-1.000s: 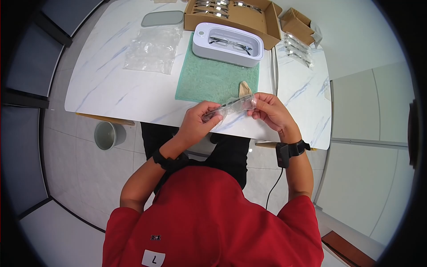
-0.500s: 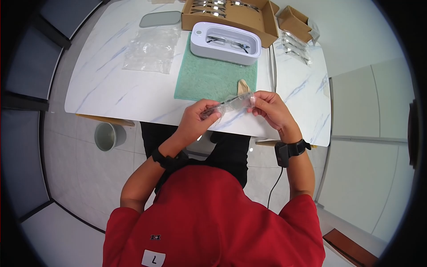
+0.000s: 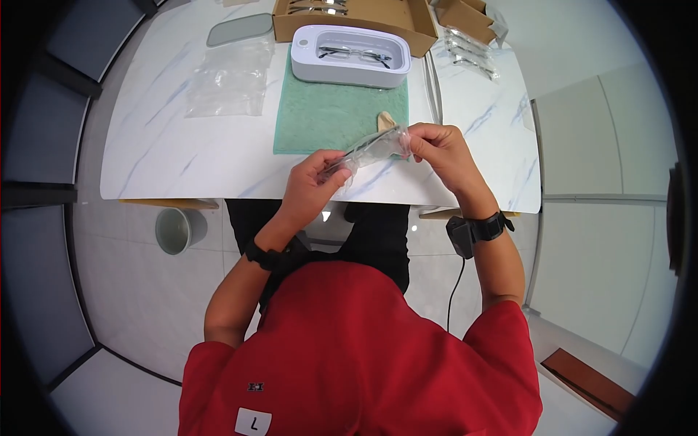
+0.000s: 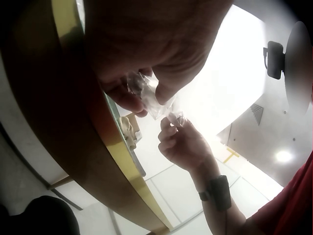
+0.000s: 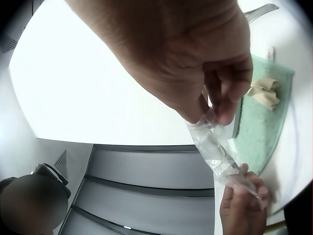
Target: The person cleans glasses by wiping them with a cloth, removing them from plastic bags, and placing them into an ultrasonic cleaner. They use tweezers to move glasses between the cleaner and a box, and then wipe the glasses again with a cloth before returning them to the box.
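A clear plastic bag [image 3: 376, 149] stretches between both hands over the table's near edge, with a thin dark piece like an eyeglass temple showing inside it. My left hand [image 3: 311, 187] grips its lower left end, thumb on top. At the upper right end, my right hand [image 3: 442, 151] pinches the bag between thumb and fingers. In the right wrist view the crinkled bag [image 5: 212, 149] runs down from the right fingertips to the left hand [image 5: 243, 205]. Beyond the hands, a white cleaning tub [image 3: 349, 76] holds a pair of eyeglasses [image 3: 355, 54].
The tub stands on a green towel [image 3: 327, 120], with a beige finger-shaped cloth [image 3: 386, 121] near the hands. Flat clear bags [image 3: 229, 91] and a grey lid [image 3: 240, 30] lie left. A cardboard box [image 3: 407, 22] with eyeglasses stands behind; bagged eyeglasses [image 3: 471, 52] lie right.
The head view has shifted, so the table things sit higher and further left. My right hand has risen relative to the left, and the bag slants more steeply. Both hands keep their hold.
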Demonstrator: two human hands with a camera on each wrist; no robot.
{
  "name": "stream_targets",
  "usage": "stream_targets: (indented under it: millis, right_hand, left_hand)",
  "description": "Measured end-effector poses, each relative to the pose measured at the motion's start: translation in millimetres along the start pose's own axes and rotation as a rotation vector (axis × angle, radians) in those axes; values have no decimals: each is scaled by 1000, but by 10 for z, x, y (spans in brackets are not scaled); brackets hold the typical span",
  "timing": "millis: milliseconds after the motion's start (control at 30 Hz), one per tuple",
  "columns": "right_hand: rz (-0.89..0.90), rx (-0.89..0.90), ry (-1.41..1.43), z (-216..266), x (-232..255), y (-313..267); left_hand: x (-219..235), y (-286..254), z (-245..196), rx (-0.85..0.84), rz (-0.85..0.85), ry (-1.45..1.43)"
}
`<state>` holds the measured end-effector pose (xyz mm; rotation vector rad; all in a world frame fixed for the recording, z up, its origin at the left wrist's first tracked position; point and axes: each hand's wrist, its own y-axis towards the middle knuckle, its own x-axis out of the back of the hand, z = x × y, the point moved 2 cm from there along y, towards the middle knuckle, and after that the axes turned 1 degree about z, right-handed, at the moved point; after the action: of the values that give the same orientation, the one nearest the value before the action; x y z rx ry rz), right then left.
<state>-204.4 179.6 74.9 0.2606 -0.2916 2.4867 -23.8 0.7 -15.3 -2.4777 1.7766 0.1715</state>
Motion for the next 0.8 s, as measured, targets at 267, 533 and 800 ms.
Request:
stream_targets:
  millis: [267,533,800]
  right_hand:
    - [-15,-19,9,106,-48,0]
    - [-4,-7,91,188,-83,22]
    - [-7,-5,81,154,-69,4]
  left_hand:
    - [10,-20,-32,28,-12,-71]
    - [18,-25,11,19,-8,-36]
    - [9,-32,5,26,2,-48]
